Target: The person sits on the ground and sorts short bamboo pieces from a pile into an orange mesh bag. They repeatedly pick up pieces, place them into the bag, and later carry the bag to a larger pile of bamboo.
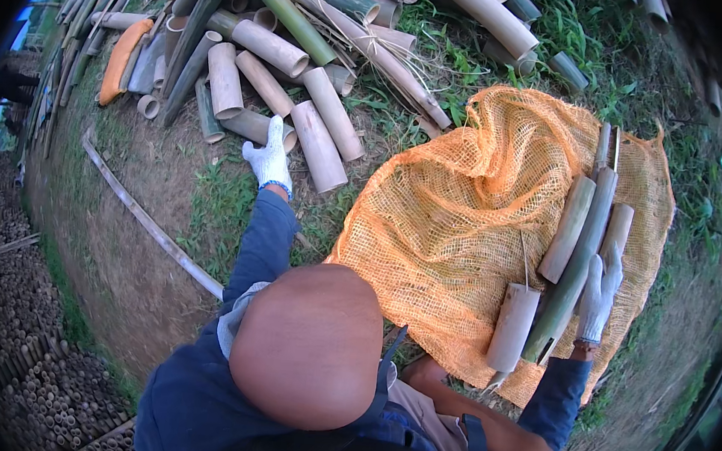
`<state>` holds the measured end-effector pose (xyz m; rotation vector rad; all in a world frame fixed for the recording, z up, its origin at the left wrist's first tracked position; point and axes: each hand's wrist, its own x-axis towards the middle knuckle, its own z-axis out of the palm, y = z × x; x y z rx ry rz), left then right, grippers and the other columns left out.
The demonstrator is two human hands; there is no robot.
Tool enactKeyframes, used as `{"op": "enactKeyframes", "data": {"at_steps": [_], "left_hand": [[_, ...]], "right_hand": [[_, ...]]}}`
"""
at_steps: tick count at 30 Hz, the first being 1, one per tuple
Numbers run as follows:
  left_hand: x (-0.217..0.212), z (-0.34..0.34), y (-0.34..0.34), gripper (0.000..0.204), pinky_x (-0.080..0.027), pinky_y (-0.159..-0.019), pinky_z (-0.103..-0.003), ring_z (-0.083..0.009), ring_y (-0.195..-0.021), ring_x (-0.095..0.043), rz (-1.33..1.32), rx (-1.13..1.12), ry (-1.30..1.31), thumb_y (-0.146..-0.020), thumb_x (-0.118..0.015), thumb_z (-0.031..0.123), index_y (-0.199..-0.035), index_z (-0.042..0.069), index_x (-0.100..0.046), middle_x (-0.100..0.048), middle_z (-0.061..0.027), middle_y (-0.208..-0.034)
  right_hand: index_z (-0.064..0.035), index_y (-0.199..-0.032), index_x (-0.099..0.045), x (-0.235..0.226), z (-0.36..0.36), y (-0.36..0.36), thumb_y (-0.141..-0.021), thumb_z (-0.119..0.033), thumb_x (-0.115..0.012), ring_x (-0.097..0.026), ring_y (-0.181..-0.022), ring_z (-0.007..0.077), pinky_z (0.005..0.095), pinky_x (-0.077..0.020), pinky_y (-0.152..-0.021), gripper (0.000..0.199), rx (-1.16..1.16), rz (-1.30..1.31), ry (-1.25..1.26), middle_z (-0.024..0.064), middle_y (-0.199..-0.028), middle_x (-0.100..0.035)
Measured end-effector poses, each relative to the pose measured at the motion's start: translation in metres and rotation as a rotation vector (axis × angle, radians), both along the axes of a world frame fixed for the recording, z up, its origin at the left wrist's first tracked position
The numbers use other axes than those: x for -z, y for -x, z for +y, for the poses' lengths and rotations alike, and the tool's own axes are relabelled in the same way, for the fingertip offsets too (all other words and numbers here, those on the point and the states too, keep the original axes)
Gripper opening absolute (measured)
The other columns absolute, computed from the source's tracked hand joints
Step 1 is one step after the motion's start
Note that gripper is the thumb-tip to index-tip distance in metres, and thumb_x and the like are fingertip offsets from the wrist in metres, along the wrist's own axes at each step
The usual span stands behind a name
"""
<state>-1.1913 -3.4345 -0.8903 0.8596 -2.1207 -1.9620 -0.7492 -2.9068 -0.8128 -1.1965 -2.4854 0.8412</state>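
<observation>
Orange mesh sacking (pixel 430 223) lies ahead and to the right of the person, where the gloved right hand (pixel 599 298), fingers extended, rests over a short tan bamboo piece (pixel 618 227); whether it grips, I cannot tell. Hollow and stiff, that piece should be fairly light, slick-skinned, best held mid-length. It and the long green pole (pixel 574 274) beside it point away from the person, far ends leaning right. Farther off, the left hand (pixel 270 159) is open, thumb apart, at a crosswise tube (pixel 245 123) in the bamboo pile (pixel 267 45).
</observation>
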Motion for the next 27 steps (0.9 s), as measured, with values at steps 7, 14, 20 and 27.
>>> {"op": "enactKeyframes", "data": {"at_steps": [7,14,20,27], "left_hand": [[-0.047,-0.044,-0.009,0.038,-0.049,-0.078,-0.035,-0.0163,-0.101,-0.064,-0.095,0.276,-0.762,-0.097,-0.08,0.042,-0.125,0.022,-0.064,-0.069,0.0008,-0.116],[-0.13,0.084,-0.124,0.093,-0.054,-0.115,-0.046,-0.0322,-0.135,-0.064,-0.122,1.399,-0.232,-0.09,-0.088,0.034,-0.16,-0.004,-0.04,-0.061,-0.0174,-0.145],[-0.145,0.181,-0.18,0.079,-0.06,-0.103,-0.038,-0.0233,-0.117,-0.074,0.084,2.051,-0.105,-0.091,-0.091,0.02,-0.156,-0.003,-0.052,-0.071,-0.0161,-0.13],[-0.102,0.141,-0.117,0.039,-0.056,-0.109,-0.036,-0.0191,-0.118,-0.071,0.255,0.957,0.145,-0.108,-0.072,0.012,-0.144,0.0,-0.063,-0.071,-0.0109,-0.132]], "right_hand": [[0.0056,-0.163,-0.046,-0.04,-0.059,0.024,-0.113,-0.019,-0.062,-0.054,-0.148,0.0305,0.0418,-0.0434,-0.123,0.058,-0.177,0.112,0.074,0.0214,-0.166,-0.05],[-0.0049,-0.165,-0.046,-0.084,-0.157,0.068,-0.105,-0.032,-0.079,-0.062,-0.134,0.0243,0.0388,-0.0528,-0.114,0.074,-0.409,0.327,0.671,0.0153,-0.149,-0.057],[-0.0004,-0.171,-0.033,-0.096,-0.173,0.064,-0.103,-0.046,-0.078,-0.05,-0.147,0.019,0.0354,-0.0396,-0.125,0.094,-0.084,0.481,1.193,0.0116,-0.163,-0.05],[0.0,-0.159,-0.049,-0.09,-0.043,-0.013,-0.094,-0.058,-0.083,-0.06,-0.137,0.0266,0.0395,-0.0487,-0.116,0.094,0.167,0.156,0.384,0.0184,-0.148,-0.061]]}}
